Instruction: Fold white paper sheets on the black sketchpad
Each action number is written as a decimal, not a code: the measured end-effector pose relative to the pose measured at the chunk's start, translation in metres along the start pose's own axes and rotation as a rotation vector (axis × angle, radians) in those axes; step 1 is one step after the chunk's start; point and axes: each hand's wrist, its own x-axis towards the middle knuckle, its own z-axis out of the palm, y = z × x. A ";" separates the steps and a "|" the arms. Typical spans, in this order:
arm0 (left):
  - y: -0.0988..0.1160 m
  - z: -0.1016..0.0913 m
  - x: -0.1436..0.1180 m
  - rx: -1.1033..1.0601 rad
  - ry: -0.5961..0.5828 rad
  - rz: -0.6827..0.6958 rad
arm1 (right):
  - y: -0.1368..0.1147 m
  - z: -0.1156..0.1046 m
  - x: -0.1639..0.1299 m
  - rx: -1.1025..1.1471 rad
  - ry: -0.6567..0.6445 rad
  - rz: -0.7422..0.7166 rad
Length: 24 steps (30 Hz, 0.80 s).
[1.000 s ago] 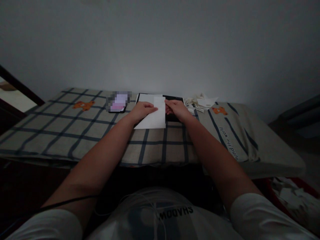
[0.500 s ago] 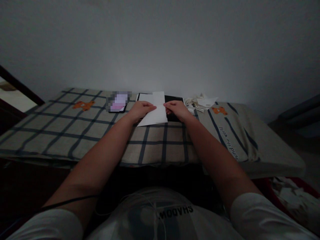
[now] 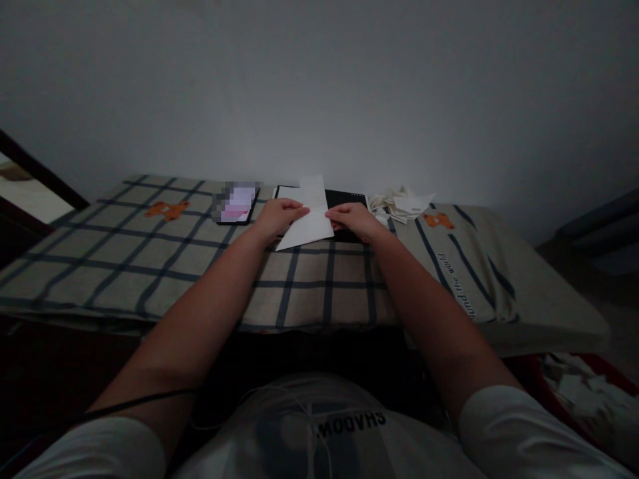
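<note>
A folded white sheet of paper (image 3: 309, 226) is held between my two hands above a dark flat board (image 3: 347, 198). My left hand (image 3: 279, 218) pinches its left edge with thumb and fingers. On the opposite side my right hand (image 3: 353, 221) grips the right edge, fingers curled. The paper has a narrow upper strip and a wider, slanted lower part. Under it and to the left, part of another white sheet (image 3: 290, 193) shows on the board.
A patterned cloth (image 3: 164, 256) covers the table. A phone or tablet (image 3: 239, 203) with a lit, partly blurred screen lies left of my hands. Several paper pieces (image 3: 399, 203) are piled to the right. Below right stands a red container (image 3: 606, 369) of white pieces. A wall rises behind.
The folded paper has tilted slightly, its upper strip shifting up and to the left. Both hands keep their grip with barely any movement.
</note>
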 end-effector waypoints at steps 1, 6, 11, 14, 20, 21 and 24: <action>0.000 0.000 0.000 0.003 0.008 0.003 | -0.001 0.000 0.000 -0.012 0.002 0.008; 0.003 0.001 -0.003 0.033 -0.003 -0.031 | -0.005 0.002 -0.002 -0.060 0.061 0.012; -0.003 -0.001 0.002 0.030 0.021 0.014 | -0.005 0.002 -0.004 -0.035 0.053 0.057; -0.006 -0.003 0.007 0.033 0.038 0.029 | -0.004 0.001 -0.003 -0.043 0.012 0.079; -0.012 -0.004 0.013 -0.005 0.028 0.026 | -0.004 0.001 -0.002 -0.078 0.004 0.058; -0.013 -0.004 0.013 -0.011 0.027 0.028 | -0.004 0.001 -0.002 -0.067 0.001 0.065; -0.013 -0.004 0.013 -0.033 0.049 0.027 | -0.005 0.001 -0.003 -0.049 -0.026 0.101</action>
